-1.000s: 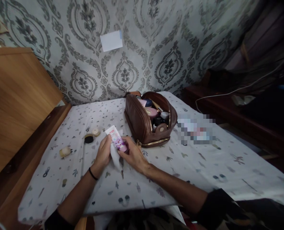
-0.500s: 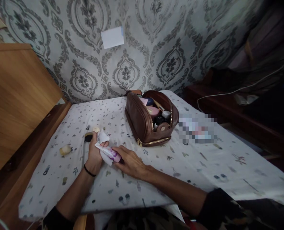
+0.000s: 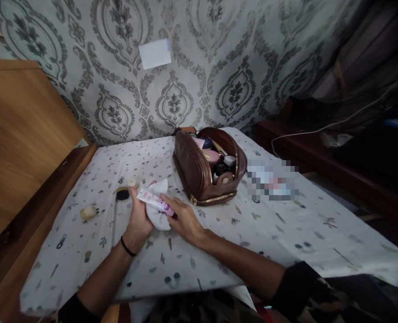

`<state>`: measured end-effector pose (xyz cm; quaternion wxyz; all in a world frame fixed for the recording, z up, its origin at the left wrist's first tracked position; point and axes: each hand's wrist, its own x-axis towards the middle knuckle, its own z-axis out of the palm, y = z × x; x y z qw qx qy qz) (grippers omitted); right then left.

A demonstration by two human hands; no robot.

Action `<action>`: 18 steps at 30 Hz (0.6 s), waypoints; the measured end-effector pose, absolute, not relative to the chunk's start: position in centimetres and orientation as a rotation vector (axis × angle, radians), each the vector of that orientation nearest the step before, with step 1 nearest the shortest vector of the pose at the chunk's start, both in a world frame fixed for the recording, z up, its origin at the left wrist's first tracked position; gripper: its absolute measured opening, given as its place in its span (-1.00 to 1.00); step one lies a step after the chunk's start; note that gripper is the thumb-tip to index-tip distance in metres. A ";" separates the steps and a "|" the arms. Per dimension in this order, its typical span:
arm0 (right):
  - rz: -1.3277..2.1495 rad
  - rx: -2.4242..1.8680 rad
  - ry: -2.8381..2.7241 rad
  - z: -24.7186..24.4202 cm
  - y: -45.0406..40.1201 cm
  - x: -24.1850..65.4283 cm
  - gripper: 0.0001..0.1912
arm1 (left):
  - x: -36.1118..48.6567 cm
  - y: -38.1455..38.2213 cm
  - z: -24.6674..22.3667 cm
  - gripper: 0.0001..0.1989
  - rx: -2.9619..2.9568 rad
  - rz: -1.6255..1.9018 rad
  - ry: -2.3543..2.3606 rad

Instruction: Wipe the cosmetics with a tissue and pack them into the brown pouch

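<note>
My left hand [image 3: 139, 219], with a dark band at the wrist, holds a white cloth [image 3: 158, 220] spread over its palm and fingers. On top of the cloth lies a white and purple tube [image 3: 154, 202]. The fingers of my right hand [image 3: 184, 220] are closed round the tube's purple end. Just beyond the hands, a brown bag [image 3: 194, 166] stands unzipped, with bottles, a pink item and other small containers inside.
Left of my hands, a dark round item [image 3: 122, 194], a pale round item [image 3: 132, 182] and a small yellowish jar [image 3: 88, 212] rest on the patterned cloth [image 3: 172, 264]. A blurred packet [image 3: 273, 180] lies right of the bag. A wooden panel [image 3: 24, 134] borders the left side.
The white cloth is now spread wider under the tube. My left hand has opened out somewhat, and both hands with the tube have shifted slightly up. The whole view has moved a little.
</note>
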<state>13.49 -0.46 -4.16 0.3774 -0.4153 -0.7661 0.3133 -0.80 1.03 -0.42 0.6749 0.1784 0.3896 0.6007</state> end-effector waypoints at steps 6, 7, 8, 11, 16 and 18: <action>0.969 -1.032 -1.561 -4.3 0.9 13.6 -0.45 | -0.4 -0.4 -1.1 -0.56 0.706 1.181 0.767; 0.984 -1.033 -1.519 -4.2 1.1 13.7 -0.47 | -0.4 -0.5 -1.2 -0.58 0.775 1.132 0.735; 0.993 -1.034 -1.485 -4.2 1.3 13.9 -0.48 | -0.5 -0.5 -1.4 -0.58 0.846 1.084 0.708; 1.019 -1.044 -1.415 -4.0 1.5 14.2 -0.47 | -0.7 -0.3 -1.8 -0.61 1.090 1.036 0.769; 1.143 -1.035 -1.388 -3.8 1.5 14.5 -0.39 | -0.9 0.4 -1.8 -0.70 1.392 1.047 1.044; 1.216 -1.017 -1.390 -3.6 1.3 14.5 -0.35 | -1.0 0.5 -1.5 -0.72 1.416 1.055 1.051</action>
